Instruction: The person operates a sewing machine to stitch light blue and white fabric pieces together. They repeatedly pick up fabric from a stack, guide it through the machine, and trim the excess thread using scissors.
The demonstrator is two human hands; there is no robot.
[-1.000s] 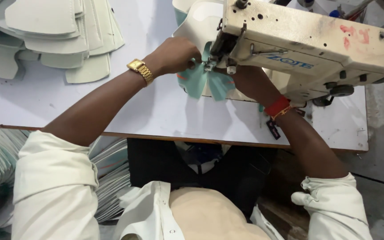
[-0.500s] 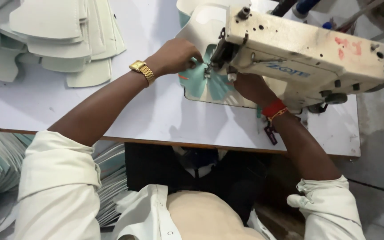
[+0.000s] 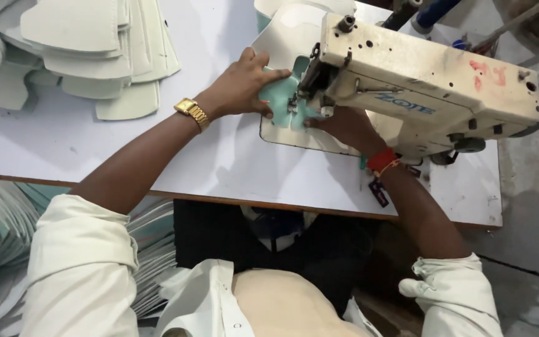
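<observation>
hands work at a cream-coloured sewing machine (image 3: 425, 93) that stands toward the far right corner of a white tabletop (image 3: 95, 150), seen from above by a camera on the person's head. the left hand (image 3: 241, 84) lies flat with its fingers spread and together pressing down on a pale teal fabric piece (image 3: 279, 100), which sits on the machine bed right under the needle area; the flat palm seems placed there to keep the piece from sliding and to steer it as it feeds. the right hand (image 3: 341, 125) reaches in beneath the machine's arm from the near side, its fingers touching the same fabric piece just beside the presser foot; much of this hand is hidden by the machine, so i cannot tell whether it pinches the fabric or only rests on it. having one hand on each side of the needle looks like a way to hold the piece taut and level. a gold wristwatch (image 3: 191, 112) is on the left wrist, and a red band (image 3: 382, 161) on the right wrist. a fanned pile of pale cut pieces (image 3: 76, 50) lies at the far left corner of the tabletop, well apart from the machine yet within reach of the left arm. rolled white sleeves cover both upper arms near the front edge.
</observation>
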